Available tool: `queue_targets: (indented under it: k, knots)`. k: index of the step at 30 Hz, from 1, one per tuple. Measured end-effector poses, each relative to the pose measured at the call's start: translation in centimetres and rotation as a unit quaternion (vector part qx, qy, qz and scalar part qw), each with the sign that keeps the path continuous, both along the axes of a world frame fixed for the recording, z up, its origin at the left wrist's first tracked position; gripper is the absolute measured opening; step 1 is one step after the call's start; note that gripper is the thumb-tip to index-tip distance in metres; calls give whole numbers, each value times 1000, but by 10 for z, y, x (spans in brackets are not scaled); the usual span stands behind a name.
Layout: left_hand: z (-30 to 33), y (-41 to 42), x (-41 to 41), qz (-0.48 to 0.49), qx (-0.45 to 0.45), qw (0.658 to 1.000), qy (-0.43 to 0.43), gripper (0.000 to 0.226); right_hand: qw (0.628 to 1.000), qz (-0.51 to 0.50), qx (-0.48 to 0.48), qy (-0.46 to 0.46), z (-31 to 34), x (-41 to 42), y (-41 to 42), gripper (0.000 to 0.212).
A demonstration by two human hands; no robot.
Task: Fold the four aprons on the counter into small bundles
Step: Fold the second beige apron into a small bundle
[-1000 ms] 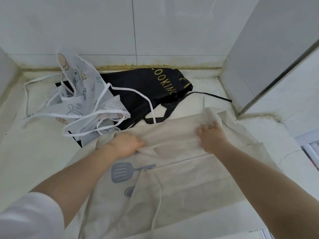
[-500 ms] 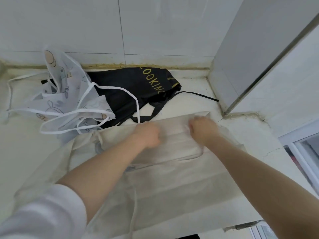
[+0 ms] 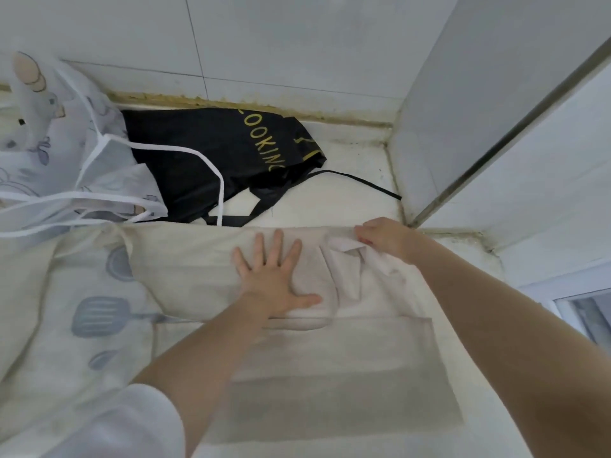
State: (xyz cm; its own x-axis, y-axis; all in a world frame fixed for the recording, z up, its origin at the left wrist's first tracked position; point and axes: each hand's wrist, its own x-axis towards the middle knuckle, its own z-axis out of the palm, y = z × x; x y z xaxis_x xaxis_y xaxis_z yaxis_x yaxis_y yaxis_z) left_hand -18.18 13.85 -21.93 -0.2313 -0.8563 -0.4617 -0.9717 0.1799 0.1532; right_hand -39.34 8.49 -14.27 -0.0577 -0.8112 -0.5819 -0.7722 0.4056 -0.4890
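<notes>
Mid first fold: left hand (image 3: 276, 285) flat on beige apron (image 3: 330, 358), right hand (image 3: 385, 238) pinching edge (crumpled). Next: smooth, fold again.

A home kitchen corner — the pale stone counter (image 3: 334, 206) runs back to a white tiled wall (image 3: 264, 38), with yellowed, grimy sealant (image 3: 264, 105) along the joint. Beyond the hand pressing the cloth lie 2 aprons: a black apron (image 3: 205, 150) lettered "COOKING" and a white apron (image 3: 66, 160) with cartoon prints. The beige apron (image 3: 330, 358) under that hand bears printed spatulas — kitchen gear.
</notes>
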Motion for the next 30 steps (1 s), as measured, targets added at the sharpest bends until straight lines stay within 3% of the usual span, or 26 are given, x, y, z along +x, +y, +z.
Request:
queue_targets:
  k: [5, 12, 14, 15, 18, 19, 21, 24, 27, 29, 30]
  knots:
    - [1, -1, 22, -57, 9, 998, -29, 112, 988, 121, 72, -68, -8, -7, 8, 24]
    - [10, 0, 19, -40, 50, 997, -52, 113, 968, 182, 122, -123, 7, -29, -1, 12]
    - [11, -1, 19, -34, 51, 997, -51, 113, 970, 209, 39, -121, 15, -38, -2, 26]
    - [12, -1, 19, -31, 49, 997, -52, 112, 966, 248, -47, -59, 17, -44, -3, 35]
    - [13, -1, 18, -31, 49, 996, -60, 111, 873, 361, -247, 217, 17, -58, 9, 26]
    - [13, -1, 17, -29, 49, 997, -58, 112, 858, 362, -268, 246, 14, -65, 16, 21]
    - [13, -2, 18, -24, 52, 997, -51, 112, 873, 355, -257, 215, 4, -77, 27, 22]
    - [13, -2, 18, -23, 54, 997, -48, 112, 927, 292, -224, 76, 1, -91, 38, 43]
    - [12, -1, 18, -21, 55, 997, -48, 113, 900, 350, -212, 151, 1, -90, 47, 19]
    - [14, -1, 17, -21, 60, 997, -54, 114, 860, 331, -312, 230, -1, -91, 49, 9]
    - [16, -1, 14, -22, 62, 996, -60, 115, 867, 279, -351, 215, -2, -93, 49, 14]
